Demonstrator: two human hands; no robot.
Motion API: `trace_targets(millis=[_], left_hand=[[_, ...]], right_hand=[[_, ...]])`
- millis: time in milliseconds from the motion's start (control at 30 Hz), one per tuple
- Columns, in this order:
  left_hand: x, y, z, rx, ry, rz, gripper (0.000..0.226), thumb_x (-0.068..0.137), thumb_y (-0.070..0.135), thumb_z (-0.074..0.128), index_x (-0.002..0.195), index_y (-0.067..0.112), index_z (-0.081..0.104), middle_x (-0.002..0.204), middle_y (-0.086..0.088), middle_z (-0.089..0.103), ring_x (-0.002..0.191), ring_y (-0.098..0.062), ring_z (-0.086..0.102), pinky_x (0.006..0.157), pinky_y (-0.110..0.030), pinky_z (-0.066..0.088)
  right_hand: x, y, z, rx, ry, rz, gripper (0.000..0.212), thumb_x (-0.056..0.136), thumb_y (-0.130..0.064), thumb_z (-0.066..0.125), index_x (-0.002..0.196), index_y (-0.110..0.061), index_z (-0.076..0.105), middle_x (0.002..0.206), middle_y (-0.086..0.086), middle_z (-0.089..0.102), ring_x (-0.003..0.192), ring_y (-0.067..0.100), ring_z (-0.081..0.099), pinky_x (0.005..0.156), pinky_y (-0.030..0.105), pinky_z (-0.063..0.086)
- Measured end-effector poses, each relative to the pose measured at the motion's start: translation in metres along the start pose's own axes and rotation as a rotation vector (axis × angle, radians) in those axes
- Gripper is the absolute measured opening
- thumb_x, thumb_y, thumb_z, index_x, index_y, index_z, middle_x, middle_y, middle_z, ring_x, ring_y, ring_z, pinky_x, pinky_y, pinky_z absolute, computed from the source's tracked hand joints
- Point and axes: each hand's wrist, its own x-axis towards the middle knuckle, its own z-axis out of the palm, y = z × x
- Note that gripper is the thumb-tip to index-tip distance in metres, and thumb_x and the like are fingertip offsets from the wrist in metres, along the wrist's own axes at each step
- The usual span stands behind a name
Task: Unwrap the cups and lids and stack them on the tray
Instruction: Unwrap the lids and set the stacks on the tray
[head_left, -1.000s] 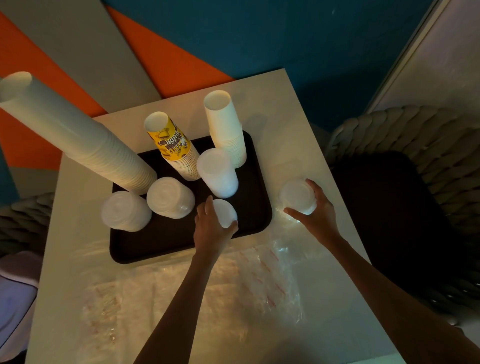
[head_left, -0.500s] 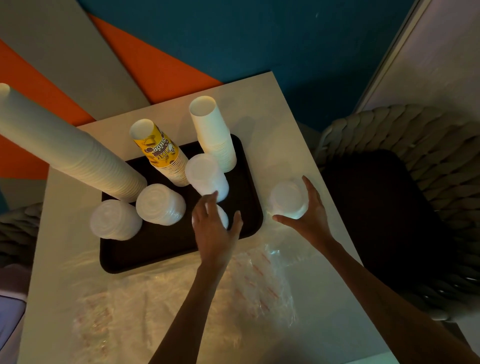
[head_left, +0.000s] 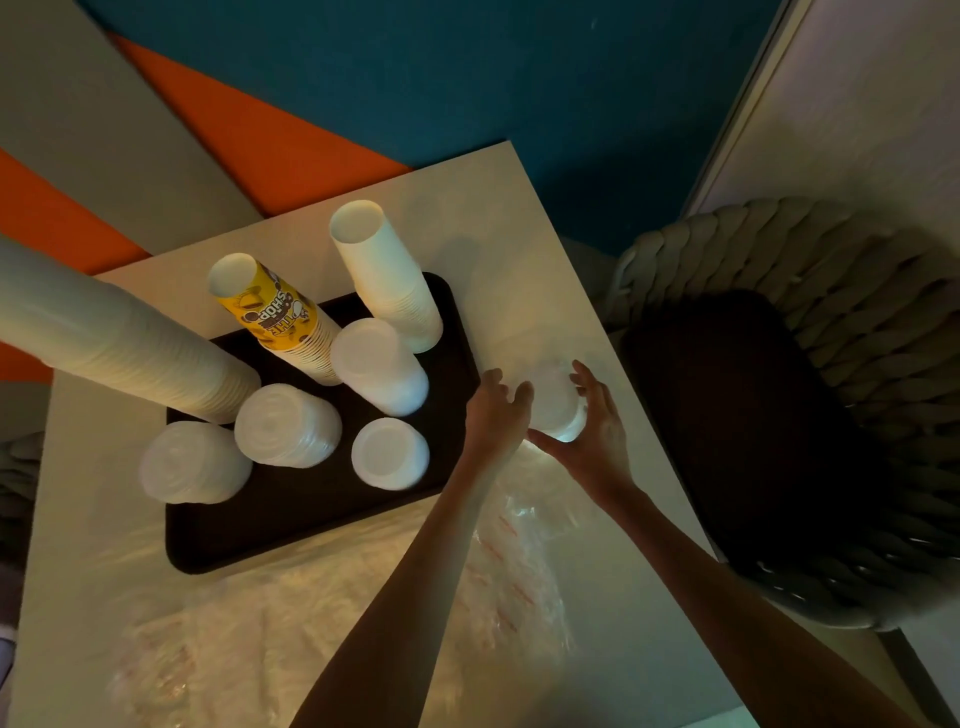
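Lid stack (head_left: 555, 410) beside tray (head_left: 291, 519) gripped by left hand (head_left: 496, 415) and right hand (head_left: 597, 436), sides hidden, tall cup stack (head_left: 130, 343) cropped

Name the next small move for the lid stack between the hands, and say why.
Probably lift the lid stack leftward onto the tray. The left hand and right hand both hold it, it stands on the table just off the tray's right edge, and bare tray shows beside the short stack.
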Motion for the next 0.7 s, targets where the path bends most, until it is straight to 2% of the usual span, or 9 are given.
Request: trace_targets(millis=[100, 200, 300, 533, 700], left_hand=[[0.003, -0.002, 0.003, 0.039, -0.015, -0.025, 0.053, 0.097, 0.027, 0.051, 0.142, 0.004, 0.034, 0.134, -0.012, 0.051, 0.120, -0.021, 0.050, 0.081, -0.019, 0.033], [0.006, -0.005, 0.003, 0.073, -0.058, -0.043, 0.058, 0.096, 0.032, 0.052, 0.143, 0.005, 0.032, 0.138, -0.012, 0.048, 0.122, -0.022, 0.049, 0.081, -0.020, 0.032], [0.010, -0.010, 0.004, 0.106, -0.114, -0.043, 0.065, 0.095, 0.037, 0.054, 0.146, 0.006, 0.027, 0.143, -0.012, 0.043, 0.127, -0.026, 0.046, 0.085, -0.021, 0.035], [0.018, -0.023, 0.004, 0.203, -0.162, 0.009, 0.061, 0.094, 0.033, 0.056, 0.143, 0.010, 0.029, 0.135, -0.013, 0.050, 0.115, -0.027, 0.055, 0.080, -0.024, 0.042], [0.020, -0.023, 0.001, 0.328, -0.071, 0.174, 0.059, 0.089, 0.027, 0.063, 0.140, 0.011, 0.036, 0.134, -0.010, 0.048, 0.117, -0.023, 0.051, 0.085, -0.022, 0.038]], right_hand=[[0.001, 0.004, 0.004, -0.014, -0.009, 0.002, 0.098, 0.056, -0.042, 0.088, 0.134, -0.005, 0.043, 0.122, 0.017, 0.060, 0.102, 0.031, 0.064, 0.081, 0.043, 0.056], [0.000, 0.009, 0.008, -0.028, -0.017, 0.006, 0.098, 0.056, -0.042, 0.088, 0.134, -0.002, 0.044, 0.123, 0.018, 0.060, 0.101, 0.032, 0.065, 0.079, 0.043, 0.056], [-0.003, 0.014, 0.011, -0.034, -0.031, 0.006, 0.098, 0.055, -0.037, 0.090, 0.133, 0.000, 0.044, 0.124, 0.019, 0.060, 0.102, 0.033, 0.065, 0.078, 0.044, 0.056], [-0.003, 0.017, 0.011, 0.023, -0.086, 0.040, 0.094, 0.057, -0.030, 0.090, 0.134, -0.002, 0.044, 0.125, 0.017, 0.059, 0.108, 0.033, 0.062, 0.085, 0.051, 0.055], [0.001, 0.014, 0.008, 0.028, -0.064, 0.011, 0.093, 0.059, -0.049, 0.082, 0.133, -0.019, 0.034, 0.126, 0.014, 0.059, 0.107, 0.029, 0.062, 0.085, 0.039, 0.053]])
